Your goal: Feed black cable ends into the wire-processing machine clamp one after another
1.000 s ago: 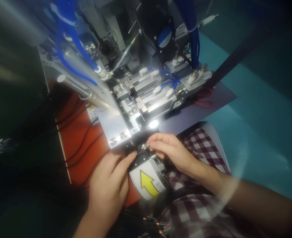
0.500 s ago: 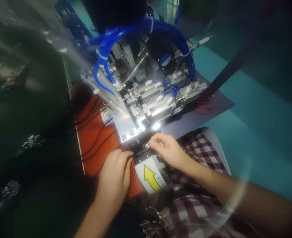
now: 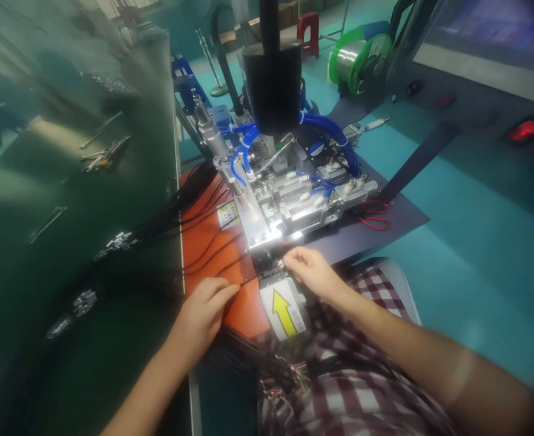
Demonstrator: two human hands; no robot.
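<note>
My left hand is closed, pinching a thin black cable over the orange board. This cable runs right to a small dark fixture at the front of a metal machine. My right hand is closed in a pinch at the fixture's far right side, on what look like the cable's small wire ends. Fingers partly hide them. Just in front of the fixture is a white label with a yellow arrow pointing toward the machine.
Black cables with metal connectors lie across the dark green table on the left. Cable ends with bare copper wires rest by my lap. A black nozzle hangs above the machine. Behind are a green wire spool and a red stool.
The view has tilted up, showing the spool, stool and screen. My left hand has drawn slightly left from the fixture, with more cable showing. My right hand stays at the fixture.
</note>
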